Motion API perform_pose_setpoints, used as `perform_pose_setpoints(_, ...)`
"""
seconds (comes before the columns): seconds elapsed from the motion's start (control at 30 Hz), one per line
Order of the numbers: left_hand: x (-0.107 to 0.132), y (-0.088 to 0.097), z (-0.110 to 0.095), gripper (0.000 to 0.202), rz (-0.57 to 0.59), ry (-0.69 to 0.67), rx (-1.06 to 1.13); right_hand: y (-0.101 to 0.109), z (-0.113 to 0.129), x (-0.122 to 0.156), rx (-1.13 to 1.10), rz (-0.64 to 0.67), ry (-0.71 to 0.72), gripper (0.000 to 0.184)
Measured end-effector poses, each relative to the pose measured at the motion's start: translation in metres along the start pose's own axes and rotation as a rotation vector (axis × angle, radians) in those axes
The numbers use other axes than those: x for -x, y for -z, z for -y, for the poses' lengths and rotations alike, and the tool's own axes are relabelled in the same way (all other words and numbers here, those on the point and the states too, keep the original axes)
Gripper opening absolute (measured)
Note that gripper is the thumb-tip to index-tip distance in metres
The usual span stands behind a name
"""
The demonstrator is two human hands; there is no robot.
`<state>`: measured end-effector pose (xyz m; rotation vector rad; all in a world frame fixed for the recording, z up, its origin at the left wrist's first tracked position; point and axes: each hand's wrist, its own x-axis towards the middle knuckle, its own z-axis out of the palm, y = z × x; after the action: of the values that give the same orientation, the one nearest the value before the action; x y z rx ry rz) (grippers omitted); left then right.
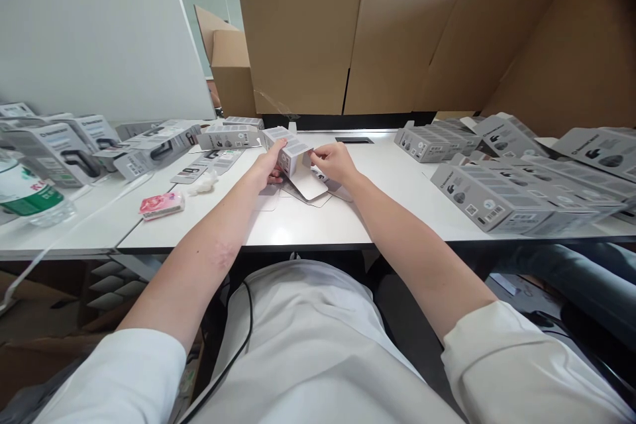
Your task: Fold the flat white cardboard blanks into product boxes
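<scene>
A small grey-and-white product box (292, 147) is held over the middle of the white table, its end open toward me and a long white flap (309, 182) hanging down. My left hand (269, 164) is wrapped round the box's left side. At the open end, my right hand (334, 160) pinches the edge of a small side flap between thumb and finger. Beneath both hands lie flat, unfolded carton sheets (268, 199), partly hidden by the box and hands. Just behind the left hand rests another formed box (229, 138).
Formed boxes (497, 195) are grouped at the right, with more boxes (62, 146) at the left. A pink tissue pack (161, 205), a crumpled tissue (203, 183) and a bottle (32, 192) sit on the left. Large cardboard (303, 26) stands along the back.
</scene>
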<state>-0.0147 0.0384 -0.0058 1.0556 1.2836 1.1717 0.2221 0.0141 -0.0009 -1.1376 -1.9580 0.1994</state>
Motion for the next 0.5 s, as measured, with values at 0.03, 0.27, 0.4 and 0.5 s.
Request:
perform_pose_setpoints(0.03, 0.002, -0.001, -0.001, 0.066, -0.044, -0.004, -0.038, 0.000, 0.000, 0.000, -0.005, 0.002, -0.004, 0.056)
perform_pose_setpoints(0.27, 0.011, -0.003, -0.006, 0.072, -0.060, -0.004, -0.044, 0.000, -0.007, -0.001, -0.131, 0.023, -0.054, 0.066)
perform_pose_setpoints(0.4, 0.016, -0.004, -0.008, 0.069, -0.055, -0.003, -0.070, -0.002, -0.011, -0.001, -0.114, 0.085, -0.062, 0.065)
perform_pose_setpoints(0.5, 0.014, -0.004, -0.006, 0.069, -0.064, -0.001, -0.074, -0.003, -0.011, -0.001, -0.104, 0.098, -0.065, 0.067)
